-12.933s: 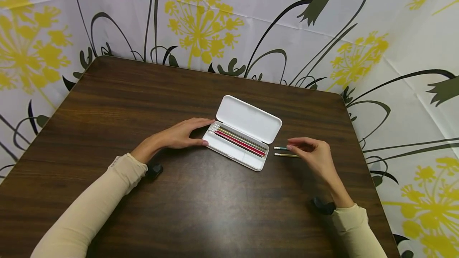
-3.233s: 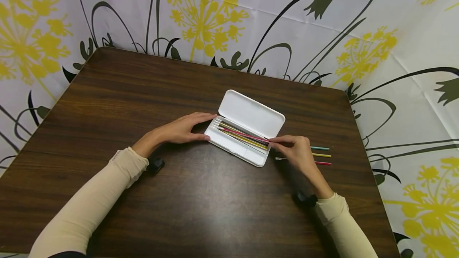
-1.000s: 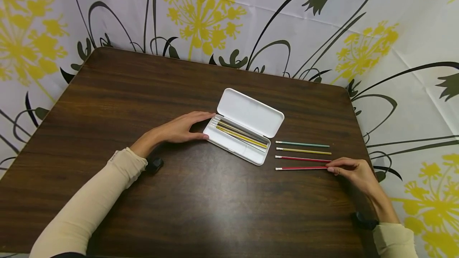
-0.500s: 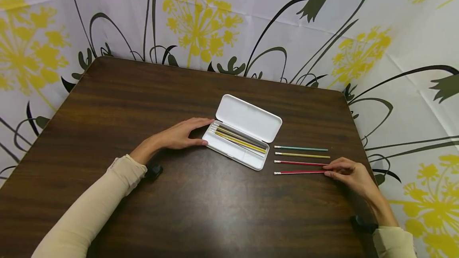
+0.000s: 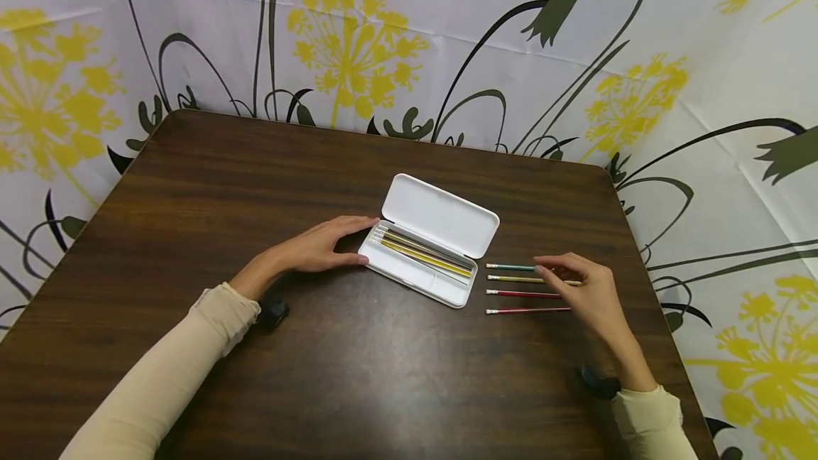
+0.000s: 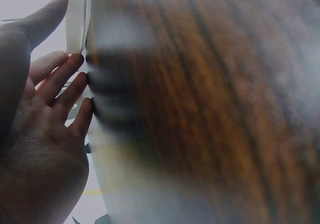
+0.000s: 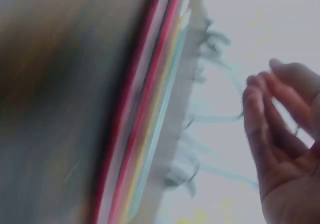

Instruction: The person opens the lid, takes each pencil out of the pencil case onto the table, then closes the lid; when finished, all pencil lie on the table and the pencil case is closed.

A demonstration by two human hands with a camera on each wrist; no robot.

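Wood (image 5: 255, 183) carries a case (image 5: 441, 217) touching the relaxed left hand (image 5: 316, 247), pencils (image 5: 524, 294) below the empty right hand (image 5: 586, 291).

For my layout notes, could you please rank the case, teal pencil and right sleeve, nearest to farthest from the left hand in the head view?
1. Case: touching the left hand.
2. Teal pencil: right of the case.
3. Right sleeve: lower right.

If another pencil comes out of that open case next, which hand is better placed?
Probably the right hand: it appears to hold nothing and hovers over the loose pencils, just beside the case. The left hand touches the case's opposite end, perhaps steadying it.
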